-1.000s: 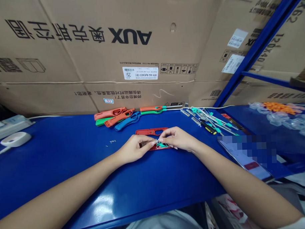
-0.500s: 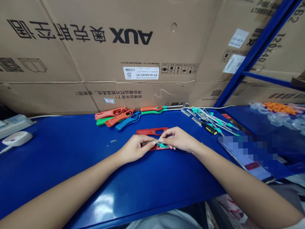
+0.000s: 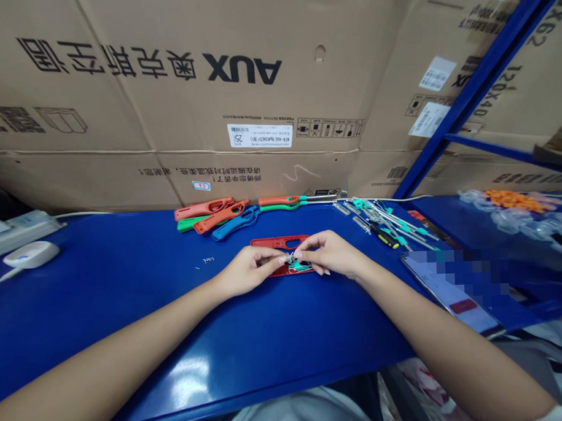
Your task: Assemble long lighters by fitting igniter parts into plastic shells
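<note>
In the middle of the table, my left hand (image 3: 248, 270) is closed in a pinch on a small clear lighter fuel tank (image 3: 288, 258), mostly hidden by the fingers. My right hand (image 3: 331, 255) has its fingertips pressed together at the tank's right end; what they grip there is too small to make out. Beneath both hands lies a red lighter shell half (image 3: 279, 272), with a teal plastic piece (image 3: 301, 266) and a thin white wire in it. Just behind it rests the other red shell half (image 3: 269, 242), partly covered by my right fingers.
Orange, green and blue lighter shells (image 3: 235, 224) lie along the back. Metal lighter tubes (image 3: 401, 221), clear tanks and a yellow-black screwdriver (image 3: 387, 236) are at right, near a phone (image 3: 450, 293). Small screws (image 3: 208, 260) lie left of my hands. A cardboard wall (image 3: 167, 116) stands behind.
Both hands stay almost in place over the red shell. The left fingers have shifted slightly on the clear tank, and the right fingertips have moved a little at its end.
</note>
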Motion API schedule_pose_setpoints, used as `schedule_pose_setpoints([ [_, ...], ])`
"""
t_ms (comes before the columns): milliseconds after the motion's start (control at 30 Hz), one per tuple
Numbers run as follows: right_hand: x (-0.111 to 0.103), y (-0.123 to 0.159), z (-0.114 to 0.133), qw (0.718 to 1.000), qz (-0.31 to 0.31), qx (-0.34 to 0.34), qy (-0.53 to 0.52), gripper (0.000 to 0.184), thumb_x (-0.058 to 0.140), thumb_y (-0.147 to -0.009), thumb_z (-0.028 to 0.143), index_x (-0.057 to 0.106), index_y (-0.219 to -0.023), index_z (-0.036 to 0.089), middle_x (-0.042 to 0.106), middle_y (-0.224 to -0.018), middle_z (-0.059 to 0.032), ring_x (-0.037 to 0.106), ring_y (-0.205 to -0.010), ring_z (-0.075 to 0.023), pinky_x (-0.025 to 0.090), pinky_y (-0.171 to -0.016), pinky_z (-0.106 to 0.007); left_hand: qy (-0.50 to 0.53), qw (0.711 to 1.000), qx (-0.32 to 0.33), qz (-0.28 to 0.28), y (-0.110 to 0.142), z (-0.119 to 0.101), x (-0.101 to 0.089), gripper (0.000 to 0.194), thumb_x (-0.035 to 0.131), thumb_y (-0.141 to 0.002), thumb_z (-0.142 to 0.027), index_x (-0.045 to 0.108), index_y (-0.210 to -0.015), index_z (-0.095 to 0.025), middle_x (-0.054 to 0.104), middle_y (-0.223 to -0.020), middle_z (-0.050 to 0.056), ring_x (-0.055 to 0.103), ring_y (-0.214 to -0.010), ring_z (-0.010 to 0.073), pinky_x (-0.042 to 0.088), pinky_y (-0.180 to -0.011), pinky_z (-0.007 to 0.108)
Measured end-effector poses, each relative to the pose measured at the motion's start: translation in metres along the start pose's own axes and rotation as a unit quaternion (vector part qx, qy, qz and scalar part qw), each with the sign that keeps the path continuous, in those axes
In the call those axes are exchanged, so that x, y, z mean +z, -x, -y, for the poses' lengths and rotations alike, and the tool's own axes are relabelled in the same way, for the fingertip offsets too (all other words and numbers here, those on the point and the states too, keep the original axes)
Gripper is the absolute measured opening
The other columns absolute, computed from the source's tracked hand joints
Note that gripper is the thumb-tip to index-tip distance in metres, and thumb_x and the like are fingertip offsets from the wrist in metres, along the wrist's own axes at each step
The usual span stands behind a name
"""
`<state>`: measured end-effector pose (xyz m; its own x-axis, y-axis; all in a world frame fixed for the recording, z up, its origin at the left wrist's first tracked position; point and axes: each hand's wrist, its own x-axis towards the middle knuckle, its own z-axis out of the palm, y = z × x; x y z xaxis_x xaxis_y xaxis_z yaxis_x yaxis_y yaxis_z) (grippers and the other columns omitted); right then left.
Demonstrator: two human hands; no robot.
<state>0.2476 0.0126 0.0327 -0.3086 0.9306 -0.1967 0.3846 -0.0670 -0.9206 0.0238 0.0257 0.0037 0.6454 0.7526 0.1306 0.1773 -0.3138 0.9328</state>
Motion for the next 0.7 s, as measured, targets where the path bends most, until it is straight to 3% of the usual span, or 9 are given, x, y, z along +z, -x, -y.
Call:
schedule_pose_setpoints([
  [100,0.000,0.000,0.000,1.000,-0.005,0.002,0.006,0.021,0.073,-0.081,0.033,0.074,-0.087,0.013,0.055,-0.044,0.0048,0.042,-0.034,-0.0051,0.029,-0.036,-0.018,0.000,1.000,-0.001,0.000,0.000,0.000,0.000,0.042,0.059,-0.092,-0.043,0.074,-0.114,-0.009,0.078,-0.104,0.011,0.068,-0.079,0.0196,0.049,-0.068,0.025],
  [300,0.006,0.000,-0.001,1.000,-0.012,-0.016,0.014,0.022,0.072,-0.080,0.034,0.074,-0.084,0.012,0.069,-0.072,-0.0023,0.042,-0.038,-0.0029,0.033,-0.039,-0.019,-0.022,1.000,0.005,-0.006,0.001,0.000,0.002,0.039,0.058,-0.093,-0.042,0.075,-0.109,-0.010,0.078,-0.099,0.010,0.067,-0.080,0.0198,0.049,-0.071,0.026],
  [467,0.006,0.001,0.000,0.999,-0.004,-0.023,0.030,0.025,0.071,-0.081,0.036,0.074,-0.085,0.012,0.070,-0.074,-0.0029,0.042,-0.038,-0.0036,0.033,-0.040,-0.020,-0.031,0.999,0.009,-0.010,0.002,-0.002,0.001,0.038,0.057,-0.093,-0.041,0.075,-0.108,-0.010,0.077,-0.096,0.009,0.064,-0.077,0.0180,0.047,-0.068,0.025],
  [600,-0.004,0.002,0.004,0.996,-0.006,-0.026,0.088,0.029,0.067,-0.085,0.040,0.075,-0.094,0.014,0.067,-0.069,-0.0016,0.039,-0.041,-0.0049,0.029,-0.041,-0.021,-0.049,0.999,0.006,-0.018,0.005,-0.006,-0.002,0.038,0.057,-0.094,-0.041,0.074,-0.109,-0.010,0.076,-0.087,0.007,0.059,-0.066,0.0144,0.044,-0.060,0.023],
  [700,-0.017,0.006,0.006,0.982,-0.017,-0.080,0.167,0.023,0.063,-0.087,0.032,0.074,-0.099,0.015,0.069,-0.082,-0.0031,0.042,-0.048,-0.0061,0.032,-0.047,-0.021,-0.117,0.993,0.031,-0.009,0.008,-0.012,-0.003,0.035,0.055,-0.096,-0.040,0.075,-0.106,-0.013,0.074,-0.085,0.006,0.059,-0.067,0.0146,0.045,-0.061,0.024],
])
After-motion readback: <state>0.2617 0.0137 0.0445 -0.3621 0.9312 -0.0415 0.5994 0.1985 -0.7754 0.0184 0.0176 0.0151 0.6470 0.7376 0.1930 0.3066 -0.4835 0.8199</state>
